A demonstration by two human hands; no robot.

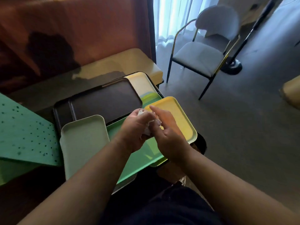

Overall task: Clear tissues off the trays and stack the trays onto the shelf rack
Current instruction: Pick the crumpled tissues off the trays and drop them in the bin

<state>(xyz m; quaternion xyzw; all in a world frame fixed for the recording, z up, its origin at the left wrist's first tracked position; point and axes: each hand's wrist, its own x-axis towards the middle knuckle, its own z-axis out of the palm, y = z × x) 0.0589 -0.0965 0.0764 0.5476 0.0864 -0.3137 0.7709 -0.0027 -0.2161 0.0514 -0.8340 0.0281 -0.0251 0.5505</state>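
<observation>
So both hands are meeting over the middle of the tray pile, balling up tissue. The left hand [136,127] is curled closed around a crumpled white tissue wad [148,125], and the right hand [168,135] presses in against it from the side with its fingers mostly straight, index pointing away. Looks to me like they're squashing the loose bits into one lump so it can be binned in one go.

The trays are just dumped overlapping on the table [113,65], nothing stacked neatly yet: a black tray [103,101] toward the far side, a yellow tray [178,114] hanging over the right edge, a pale green tray [81,143] at the near left corner, a brighter green tray [138,159] under the hands, and a cream tray [141,83] peeking out at the far right corner. All the visible tray surfaces look clear of tissue. Can't see a shelf rack for sure, so stacking hasn't started by my guess.
</observation>
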